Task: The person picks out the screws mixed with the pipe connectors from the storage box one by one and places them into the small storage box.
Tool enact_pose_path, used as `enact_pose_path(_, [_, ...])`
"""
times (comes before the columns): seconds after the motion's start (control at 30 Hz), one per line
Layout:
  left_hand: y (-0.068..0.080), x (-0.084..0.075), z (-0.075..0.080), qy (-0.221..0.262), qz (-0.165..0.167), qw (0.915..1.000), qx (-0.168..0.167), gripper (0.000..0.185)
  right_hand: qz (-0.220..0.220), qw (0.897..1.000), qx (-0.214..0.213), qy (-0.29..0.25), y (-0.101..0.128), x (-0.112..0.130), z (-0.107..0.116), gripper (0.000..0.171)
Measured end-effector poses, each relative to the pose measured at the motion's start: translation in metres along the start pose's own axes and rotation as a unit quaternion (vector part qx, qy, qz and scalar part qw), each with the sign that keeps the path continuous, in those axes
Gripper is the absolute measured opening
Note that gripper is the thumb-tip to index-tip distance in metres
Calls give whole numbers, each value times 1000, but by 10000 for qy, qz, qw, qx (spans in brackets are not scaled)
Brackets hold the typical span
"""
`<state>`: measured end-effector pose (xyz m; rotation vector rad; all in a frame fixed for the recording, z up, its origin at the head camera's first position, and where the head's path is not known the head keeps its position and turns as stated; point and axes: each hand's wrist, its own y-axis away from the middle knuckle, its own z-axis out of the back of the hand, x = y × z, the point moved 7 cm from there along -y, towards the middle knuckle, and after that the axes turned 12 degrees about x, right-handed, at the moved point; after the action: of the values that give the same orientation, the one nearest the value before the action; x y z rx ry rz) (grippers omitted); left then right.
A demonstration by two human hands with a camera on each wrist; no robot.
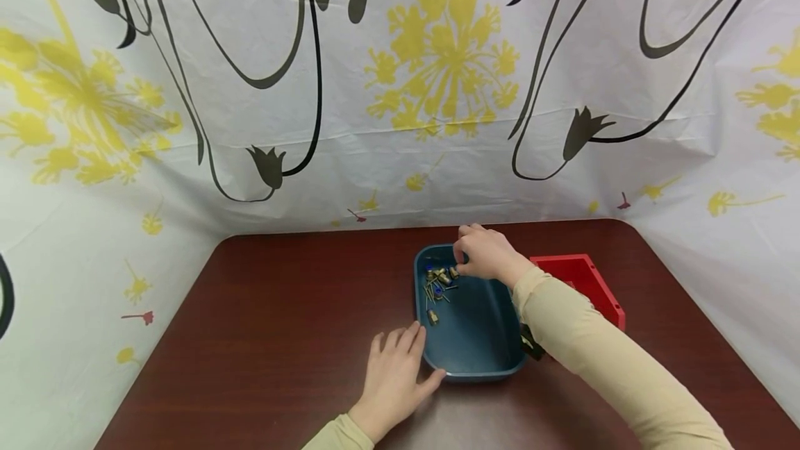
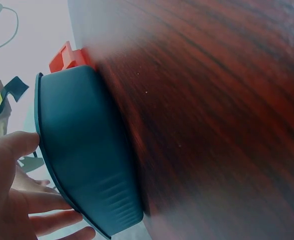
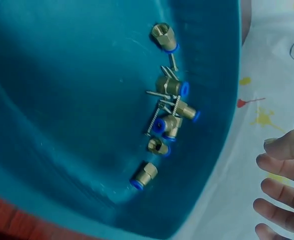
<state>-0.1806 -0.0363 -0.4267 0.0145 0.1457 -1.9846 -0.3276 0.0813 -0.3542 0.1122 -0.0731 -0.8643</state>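
Observation:
A blue-green tray (image 1: 478, 339) stands on the table, with brass push-in fittings (image 3: 145, 175) with blue collars and several thin screws (image 3: 154, 120) lying loose along one side. My left hand (image 1: 394, 377) rests against the tray's near left corner, fingers extended at the rim; the left wrist view shows thumb and fingertips along that rim. Over the far end of the tray is my right hand (image 1: 490, 253), palm down. Its fingers (image 3: 282, 192) are loosely bent in the right wrist view, thumb apart from them, and nothing shows between them.
Right of the tray is a red bin (image 1: 578, 273), partly covered by the right sleeve. A dark object (image 1: 531, 344) peeks out under that forearm by the tray's rim. Behind the dark wood table (image 1: 281, 311) hangs a patterned white cloth (image 1: 400, 179).

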Motion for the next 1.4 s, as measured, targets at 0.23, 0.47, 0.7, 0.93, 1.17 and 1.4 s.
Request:
enact_pose_path(0.23, [-1,1,-1,-14,3,10000,39,66,82,9999,118,-47,-14,6,-13,16])
enact_pose_path(0.47, [-1,0,0,-47,-24,10000,-73,66,18,9993,364,14,-27,9,-26,17])
enact_pose_path(0.7, [-1,0,-1,-22,-28,10000,-65,66,152,9981,510,-312,-32,11,-37,20])
enact_pose_path(0.93, [-1,0,-1,-21,-37,10000,-30,66,344,9978,462,-323,-36,13,-48,24])
enact_pose_path(1.17, [0,0,-1,15,-26,10000,-44,66,71,9973,726,-124,-42,6,-64,21])
enact_pose_path(1.4, [0,1,-1,2,-4,9999,-101,66,-217,9956,909,-22,-45,0,-77,16])
